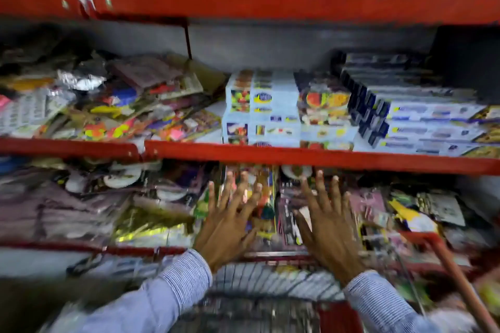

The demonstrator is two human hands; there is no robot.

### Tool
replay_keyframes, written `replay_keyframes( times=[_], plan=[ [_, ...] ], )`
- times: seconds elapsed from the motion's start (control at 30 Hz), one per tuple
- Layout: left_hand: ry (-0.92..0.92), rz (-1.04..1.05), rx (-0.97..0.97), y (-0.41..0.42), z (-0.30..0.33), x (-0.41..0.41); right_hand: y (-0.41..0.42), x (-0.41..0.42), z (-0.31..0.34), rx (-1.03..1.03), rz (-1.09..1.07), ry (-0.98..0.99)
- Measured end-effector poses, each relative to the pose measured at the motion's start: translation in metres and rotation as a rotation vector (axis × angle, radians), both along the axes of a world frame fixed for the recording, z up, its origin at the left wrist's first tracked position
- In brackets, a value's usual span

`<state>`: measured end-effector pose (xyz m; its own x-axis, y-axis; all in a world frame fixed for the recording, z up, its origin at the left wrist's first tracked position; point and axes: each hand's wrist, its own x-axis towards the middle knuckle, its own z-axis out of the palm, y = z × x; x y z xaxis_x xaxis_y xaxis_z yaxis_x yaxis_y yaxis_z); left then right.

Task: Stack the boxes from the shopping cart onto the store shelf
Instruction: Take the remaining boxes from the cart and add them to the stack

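Boxes of pale blue cardboard with bright fruit-coloured pictures (263, 108) stand stacked in a neat block on the middle level of the red metal store shelf (311, 157), just behind its front lip. Touching them on the right is a second stack of long flat white boxes with dark blue ends (414, 113), laid in steps and angled toward the back. To the left on the same level lies a loose heap of shiny plastic packets in many colours (113, 105), well mixed and overlapping. Below the red lip, the lower level is crammed with more crinkled packets and round white discs (121, 178), all blurred. Both of the person's hands reach forward in front of that lower level, palms down and fingers spread wide, holding nothing: the left hand (230, 227) and the right hand (327, 227) sit side by side with a gap between them, fingertips pointing up toward the shelf's red edge. Striped light blue shirt sleeves (178, 284) cover both wrists. Under the forearms is the wire shopping cart with red trim (273, 278), its red handle bar (457, 276) slanting down at the right. Whether the fingers touch the packets behind them I cannot tell, since the whole view is smeared.
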<state>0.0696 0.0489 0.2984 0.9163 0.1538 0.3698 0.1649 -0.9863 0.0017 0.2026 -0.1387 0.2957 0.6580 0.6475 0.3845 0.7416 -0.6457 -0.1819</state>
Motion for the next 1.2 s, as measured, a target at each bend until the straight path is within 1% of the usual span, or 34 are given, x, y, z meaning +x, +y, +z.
replay_keyframes(
  times=[0.07, 0.23, 0.33, 0.4, 0.5, 0.6, 0.67, 0.73, 0.8, 0.9, 0.97, 1.03, 1.07, 1.13, 1.2],
  plan=[
    [0.072, 0.026, -0.066, -0.004, -0.03, -0.021, -0.01, -0.015, -0.03, -0.011, 0.031, 0.057],
    [0.301, 0.069, -0.207, -0.025, -0.121, -0.078, -0.041, -0.046, -0.124, -0.078, 0.095, 0.296],
    [0.451, 0.103, -0.272, -0.037, -0.178, -0.106, -0.054, -0.062, -0.183, -0.191, 0.139, 0.445],
    [0.529, 0.118, -0.324, -0.042, -0.199, -0.119, -0.059, -0.072, -0.21, -0.244, 0.157, 0.531],
    [0.69, 0.125, -0.419, -0.045, -0.245, -0.13, -0.061, -0.088, -0.269, -0.415, 0.177, 0.705],
    [0.759, 0.087, -0.506, -0.048, -0.277, -0.135, -0.055, -0.102, -0.318, -0.549, 0.195, 0.84],
    [0.763, 0.055, -0.57, -0.048, -0.294, -0.132, -0.045, -0.108, -0.348, -0.579, 0.203, 0.943],
    [0.754, -0.007, -0.593, -0.045, -0.307, -0.128, -0.034, -0.115, -0.372, -0.64, 0.183, 1.019],
    [0.788, -0.071, -0.557, -0.043, -0.317, -0.125, -0.023, -0.121, -0.392, -0.724, 0.199, 1.027],
    [0.908, -0.158, -0.424, -0.036, -0.331, -0.12, -0.011, -0.123, -0.409, -0.841, 0.331, 0.963],
    [0.894, -0.243, -0.372, -0.033, -0.336, -0.121, -0.005, -0.119, -0.415, -0.908, 0.381, 0.939],
    [0.874, -0.322, -0.353, -0.034, -0.344, -0.125, -0.001, -0.113, -0.42, -0.937, 0.371, 0.972],
    [0.877, -0.339, -0.374, -0.035, -0.344, -0.127, 0.0, -0.11, -0.419, -0.947, 0.381, 0.962],
    [0.899, -0.389, -0.37, -0.037, -0.35, -0.13, 0.002, -0.106, -0.418, -0.97, 0.417, 0.885],
    [0.967, -0.5, -0.289, -0.039, -0.363, -0.132, 0.004, -0.102, -0.415, -0.95, 0.427, 0.805]
  ],
)
